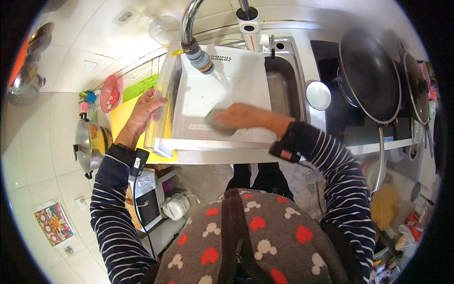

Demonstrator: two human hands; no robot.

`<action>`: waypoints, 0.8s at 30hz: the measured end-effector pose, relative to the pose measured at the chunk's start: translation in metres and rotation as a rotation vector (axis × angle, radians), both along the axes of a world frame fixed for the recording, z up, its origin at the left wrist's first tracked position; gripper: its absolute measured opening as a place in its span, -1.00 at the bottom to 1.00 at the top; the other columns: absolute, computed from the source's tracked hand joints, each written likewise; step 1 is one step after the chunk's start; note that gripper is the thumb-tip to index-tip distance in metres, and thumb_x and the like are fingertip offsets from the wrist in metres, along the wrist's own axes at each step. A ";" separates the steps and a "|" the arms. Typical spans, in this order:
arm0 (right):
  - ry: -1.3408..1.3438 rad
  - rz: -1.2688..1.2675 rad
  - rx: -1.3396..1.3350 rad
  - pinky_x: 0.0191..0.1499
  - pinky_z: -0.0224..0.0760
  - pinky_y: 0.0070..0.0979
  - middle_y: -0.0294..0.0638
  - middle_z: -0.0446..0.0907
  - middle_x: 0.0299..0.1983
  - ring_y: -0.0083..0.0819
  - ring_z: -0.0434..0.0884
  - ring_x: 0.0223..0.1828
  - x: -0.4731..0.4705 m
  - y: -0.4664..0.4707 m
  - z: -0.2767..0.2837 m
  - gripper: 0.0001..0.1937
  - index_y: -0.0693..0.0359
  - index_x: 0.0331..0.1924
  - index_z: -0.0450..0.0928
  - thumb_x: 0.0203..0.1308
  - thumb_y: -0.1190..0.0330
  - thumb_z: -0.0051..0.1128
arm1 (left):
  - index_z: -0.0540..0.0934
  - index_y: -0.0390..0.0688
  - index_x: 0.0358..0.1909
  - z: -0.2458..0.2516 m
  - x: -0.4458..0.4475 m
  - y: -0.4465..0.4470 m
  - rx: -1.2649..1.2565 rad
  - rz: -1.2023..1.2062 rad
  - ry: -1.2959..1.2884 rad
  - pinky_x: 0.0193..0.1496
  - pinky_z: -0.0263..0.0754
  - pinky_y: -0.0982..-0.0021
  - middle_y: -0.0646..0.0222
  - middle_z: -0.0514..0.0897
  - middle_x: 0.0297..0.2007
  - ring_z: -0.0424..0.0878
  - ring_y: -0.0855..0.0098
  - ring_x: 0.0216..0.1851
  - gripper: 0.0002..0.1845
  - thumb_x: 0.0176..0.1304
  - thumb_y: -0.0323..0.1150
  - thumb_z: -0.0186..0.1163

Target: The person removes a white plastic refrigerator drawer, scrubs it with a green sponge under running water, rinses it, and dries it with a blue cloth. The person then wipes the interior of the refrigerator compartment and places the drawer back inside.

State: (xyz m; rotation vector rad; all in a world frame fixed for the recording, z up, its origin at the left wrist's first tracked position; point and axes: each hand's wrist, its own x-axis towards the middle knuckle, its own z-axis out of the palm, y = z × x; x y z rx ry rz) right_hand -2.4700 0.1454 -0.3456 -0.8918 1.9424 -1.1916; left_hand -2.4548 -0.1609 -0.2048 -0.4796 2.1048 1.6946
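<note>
A white plastic drawer [212, 88] with a clear front panel [161, 113] lies across the sink, resembling a refrigerator drawer. My left hand [143, 110] grips the upper edge of that panel, thumb over it. Inside the drawer, my right hand [239, 115] presses a greenish scouring pad [220, 122] against the base; motion blurs both. Water runs from the tap's spout [202, 62] into the drawer, above and beyond the right hand. Part of the stainless-steel sink [283, 85] shows to the drawer's right; the rest lies hidden beneath it.
Right of the sink are a white bowl [318, 95] and a large dark wok [369, 76] on a black cooktop [340, 124]. A yellow board [124, 113], a pink bowl [110, 94] and a lidded steel pot [88, 145] stand left. Below left is a microwave [147, 198].
</note>
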 end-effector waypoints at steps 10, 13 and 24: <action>0.537 0.393 0.715 0.33 0.19 0.13 0.50 0.39 0.19 0.38 0.36 0.28 -0.074 -0.040 -0.129 -0.37 0.59 0.22 0.35 0.19 0.20 0.06 | 0.43 -0.18 0.10 0.007 0.023 0.022 -0.157 -0.023 0.021 -0.47 0.29 0.60 0.57 0.53 -0.36 0.43 0.69 -0.51 -0.51 0.06 -0.54 0.23; 0.284 0.253 0.483 0.48 -0.05 0.07 0.54 0.09 0.41 0.31 0.10 0.48 -0.027 -0.056 -0.097 -0.19 0.55 0.43 0.07 0.19 0.20 0.04 | 0.44 -0.15 0.05 0.009 0.024 0.020 -0.269 0.003 -0.064 -0.49 0.26 0.60 0.57 0.52 -0.36 0.43 0.68 -0.50 -0.55 0.07 -0.53 0.22; 0.335 0.256 0.162 0.55 -0.13 -0.06 0.55 -0.04 0.44 0.33 -0.05 0.53 0.000 -0.099 -0.057 -0.30 0.53 0.43 0.10 0.33 0.21 -0.10 | 0.40 -0.11 0.01 0.015 0.046 0.030 -0.156 0.024 -0.031 -0.44 0.27 0.55 0.51 0.50 -0.41 0.43 0.61 -0.48 -0.58 0.07 -0.57 0.19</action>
